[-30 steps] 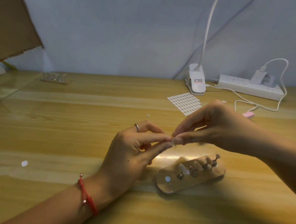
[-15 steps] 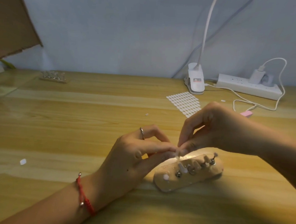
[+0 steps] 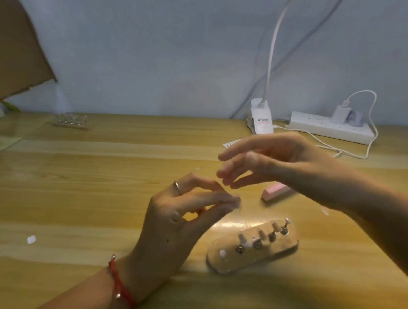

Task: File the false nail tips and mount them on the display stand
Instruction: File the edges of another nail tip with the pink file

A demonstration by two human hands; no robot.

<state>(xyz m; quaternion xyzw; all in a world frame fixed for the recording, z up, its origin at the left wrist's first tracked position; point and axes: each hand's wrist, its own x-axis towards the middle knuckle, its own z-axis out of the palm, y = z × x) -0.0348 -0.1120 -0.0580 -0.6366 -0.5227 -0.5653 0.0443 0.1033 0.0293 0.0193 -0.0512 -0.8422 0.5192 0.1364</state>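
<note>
My left hand (image 3: 179, 224) hovers over the wooden table (image 3: 76, 194), thumb and forefinger pressed together on a small pale nail tip (image 3: 237, 201), which is blurred at my fingertips. My right hand (image 3: 269, 163) floats higher and apart from it, fingers loose and spread, holding nothing.

The display stand (image 3: 251, 257) lies slantwise just right of my left wrist, with a row of pegs along it, several carrying tips. There is a gap of tabletop between the stand's far edge and the pink filing block (image 3: 276, 193), which lies below my right hand.

A wide stretch of wood separates my left hand from a loose tip (image 3: 31, 239) lying well to the left. Along the back edge, against the wall, stand a second stand (image 3: 71, 121), the clip lamp (image 3: 261, 119) and the power strip (image 3: 329, 127). A sheet of sticky tabs (image 3: 232, 143) peeks out behind my right fingers.
</note>
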